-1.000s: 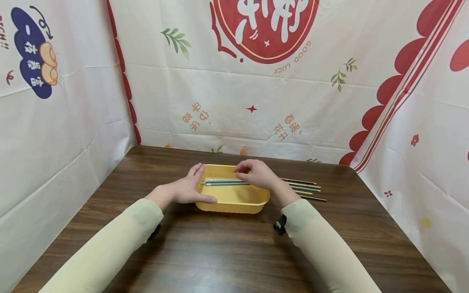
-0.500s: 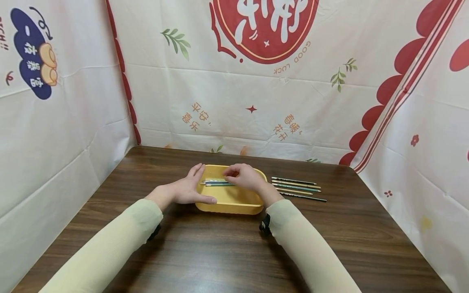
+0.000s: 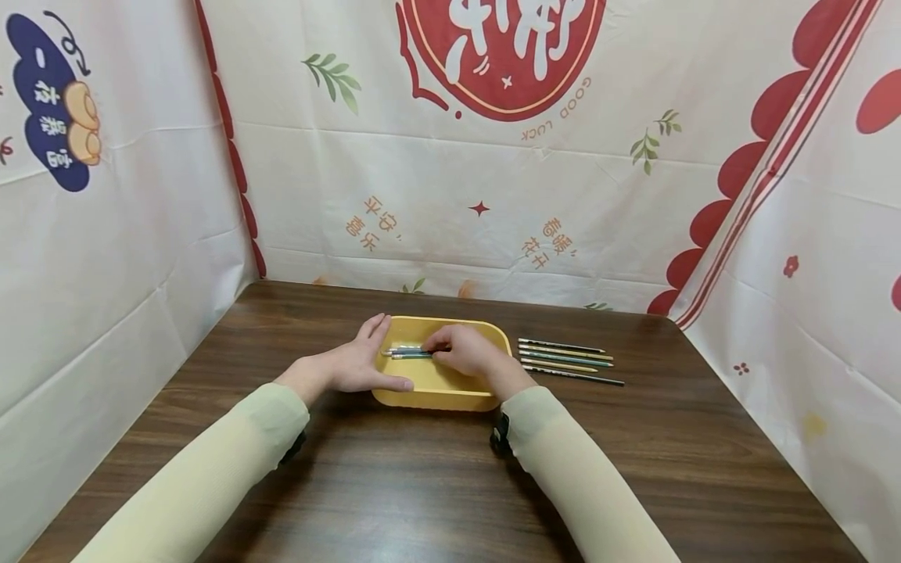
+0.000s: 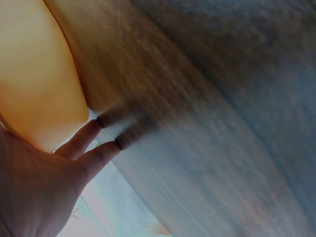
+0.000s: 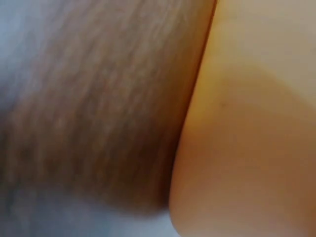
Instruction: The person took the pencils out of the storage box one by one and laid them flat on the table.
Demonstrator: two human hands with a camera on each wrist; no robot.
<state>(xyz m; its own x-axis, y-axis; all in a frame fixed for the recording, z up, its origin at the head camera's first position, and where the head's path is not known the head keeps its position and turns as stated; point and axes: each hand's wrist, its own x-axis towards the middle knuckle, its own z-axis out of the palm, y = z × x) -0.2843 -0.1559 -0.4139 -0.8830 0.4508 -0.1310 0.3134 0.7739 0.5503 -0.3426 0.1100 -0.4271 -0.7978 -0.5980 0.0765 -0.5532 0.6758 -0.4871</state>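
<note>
A yellow plastic tray [image 3: 439, 399] sits on the table with several pencils [image 3: 408, 354] lying lengthwise in it. My left hand [image 3: 355, 366] spreads across the tray's left end, its thumb along the near rim and its fingers at the far left corner. In the left wrist view, two straight fingers [image 4: 98, 157] of that hand lie by the tray's outer wall [image 4: 44, 89]. My right hand [image 3: 464, 349] reaches down inside the tray, curled fingertips and thumb pinching at a pencil. The hand hides the pencils' right ends. In the right wrist view only the tray wall [image 5: 247, 148] shows up close.
Right of the tray, several pencils [image 3: 566, 360] lie side by side in a row on the dark wooden table [image 3: 394, 485]. White printed cloth [image 3: 450, 172] hangs behind the table and along both sides.
The right hand has moved left over the tray, then down onto the pencils in it. The left hand keeps its place on the tray. The head view has shifted slightly.
</note>
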